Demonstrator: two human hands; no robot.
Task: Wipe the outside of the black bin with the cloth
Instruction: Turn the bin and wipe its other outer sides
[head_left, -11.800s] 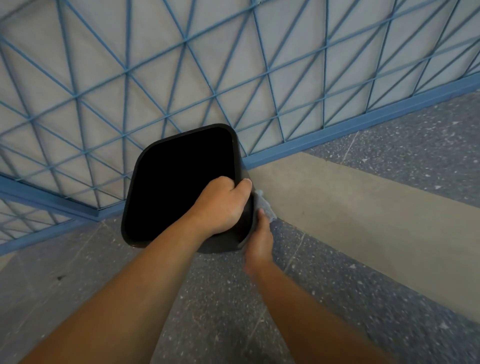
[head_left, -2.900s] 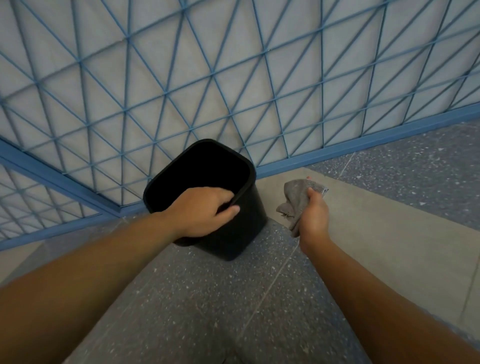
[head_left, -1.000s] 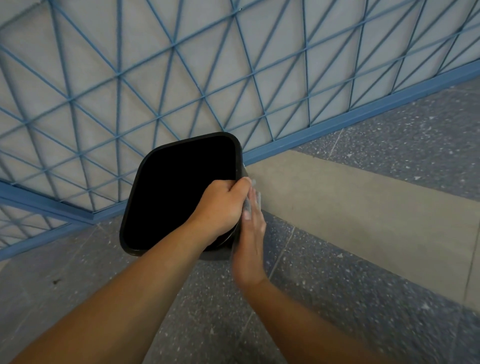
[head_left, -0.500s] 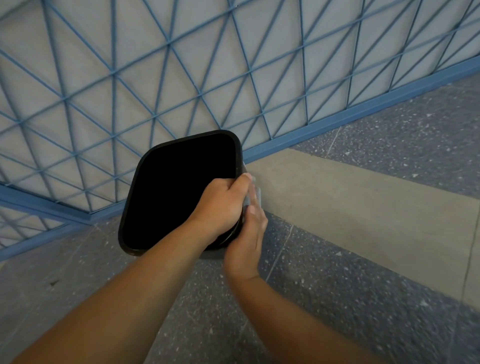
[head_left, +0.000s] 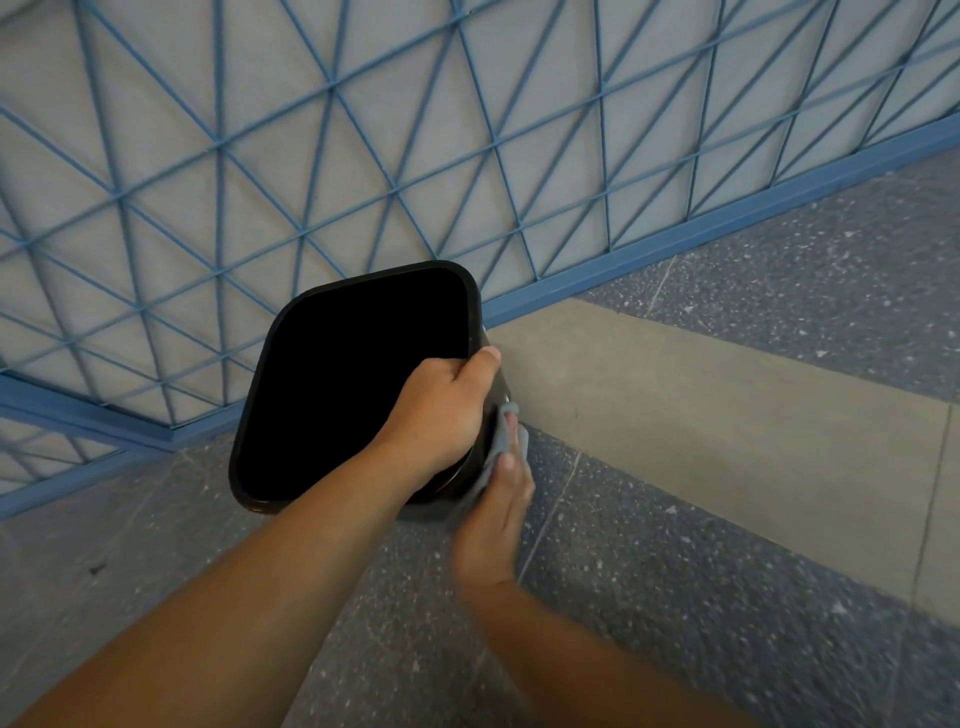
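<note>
Speckled floor (head_left: 727, 597): left hand (head_left: 441, 415) grips black bin (head_left: 358, 374); right hand (head_left: 493, 514) (blurred) presses half-hidden cloth (head_left: 498, 441).

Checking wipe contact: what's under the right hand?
A grey cloth is pressed by the right hand against the bin side. Most of the cloth and wall there is covered.

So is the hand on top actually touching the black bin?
Touching. The head view shows the left hand gripping the black bin at its near rim, thumb outside and fingers hooked inside, while the right hand presses the cloth against its side.
</note>
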